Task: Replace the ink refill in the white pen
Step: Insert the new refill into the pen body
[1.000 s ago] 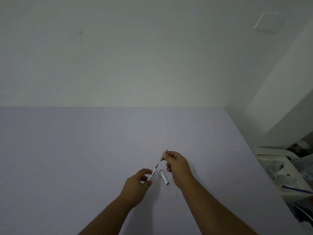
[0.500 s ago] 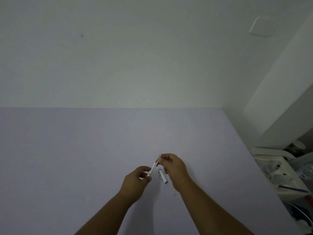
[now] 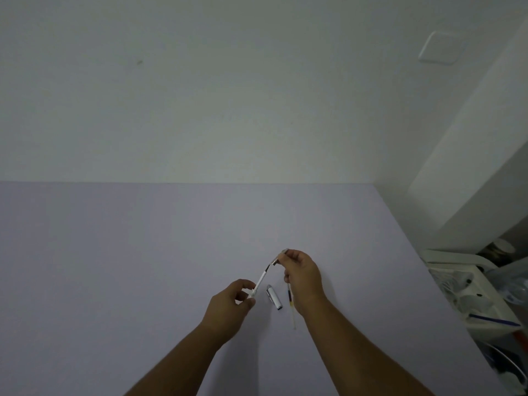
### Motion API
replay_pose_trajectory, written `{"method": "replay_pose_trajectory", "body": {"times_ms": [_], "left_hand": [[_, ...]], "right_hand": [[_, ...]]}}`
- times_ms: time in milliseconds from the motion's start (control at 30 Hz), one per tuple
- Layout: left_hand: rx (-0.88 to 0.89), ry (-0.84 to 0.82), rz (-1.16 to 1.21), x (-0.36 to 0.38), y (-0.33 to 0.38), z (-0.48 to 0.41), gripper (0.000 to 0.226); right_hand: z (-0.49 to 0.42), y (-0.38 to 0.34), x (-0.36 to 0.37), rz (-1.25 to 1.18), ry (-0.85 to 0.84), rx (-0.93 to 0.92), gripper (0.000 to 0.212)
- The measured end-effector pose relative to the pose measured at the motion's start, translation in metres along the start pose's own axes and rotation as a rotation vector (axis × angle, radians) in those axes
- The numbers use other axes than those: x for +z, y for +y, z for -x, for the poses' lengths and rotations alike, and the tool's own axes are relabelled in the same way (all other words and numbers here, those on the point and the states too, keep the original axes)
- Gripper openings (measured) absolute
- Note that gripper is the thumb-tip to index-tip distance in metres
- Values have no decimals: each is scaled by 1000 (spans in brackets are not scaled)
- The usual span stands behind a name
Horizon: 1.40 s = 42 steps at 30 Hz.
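- The pale lilac flat tabletop (image 3: 143, 267) fills the lower half of the frame, and all the action sits low and centre on it.
- The right hand (image 3: 303, 274), just right of centre, pinches the small grey metal tip piece (image 3: 275, 260) at its fingertips; a moment ago it sat hard against the barrel, now dark ink refill (image 3: 268, 268) shows between them.
- The left hand (image 3: 231, 307) grips the lower end of the slim white plastic pen barrel (image 3: 260, 281), slanting up to the right.
- The silver metal pen cap (image 3: 274, 300) lies on the table between the hands.
- A thin clear spare refill (image 3: 291, 305) lies by the right wrist.
- Judging by that gap, the refill isn't seated; which way it is travelling cannot be told.
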<state>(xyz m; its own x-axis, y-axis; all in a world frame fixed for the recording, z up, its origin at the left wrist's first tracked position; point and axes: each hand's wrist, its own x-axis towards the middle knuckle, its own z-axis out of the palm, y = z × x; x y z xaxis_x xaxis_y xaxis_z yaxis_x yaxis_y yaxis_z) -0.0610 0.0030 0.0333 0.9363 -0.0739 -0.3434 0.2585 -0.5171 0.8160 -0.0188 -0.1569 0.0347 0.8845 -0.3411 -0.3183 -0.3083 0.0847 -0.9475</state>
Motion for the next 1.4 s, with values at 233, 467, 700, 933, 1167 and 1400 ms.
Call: {"method": "replay_pose_trajectory", "body": {"times_ms": [233, 467, 700, 933, 1167, 1400], "left_hand": [[8, -8, -11, 2, 1, 0, 15], [-5, 29, 39, 2, 8, -1, 13], [1, 85, 29, 2, 12, 0, 6], [53, 110, -42, 3, 18, 3, 4], [81, 111, -92, 7, 19, 5, 4], [70, 129, -89, 4, 22, 4, 8]], "right_hand": [[3, -1, -2, 60, -107, 7, 6], [15, 4, -1, 188, -313, -14, 12], [16, 1, -1, 267, -351, -29, 9], [13, 3, 2, 278, -325, 21, 21], [12, 2, 2, 462, -268, 9, 41], [12, -1, -1, 276, -352, 15, 16]]}}
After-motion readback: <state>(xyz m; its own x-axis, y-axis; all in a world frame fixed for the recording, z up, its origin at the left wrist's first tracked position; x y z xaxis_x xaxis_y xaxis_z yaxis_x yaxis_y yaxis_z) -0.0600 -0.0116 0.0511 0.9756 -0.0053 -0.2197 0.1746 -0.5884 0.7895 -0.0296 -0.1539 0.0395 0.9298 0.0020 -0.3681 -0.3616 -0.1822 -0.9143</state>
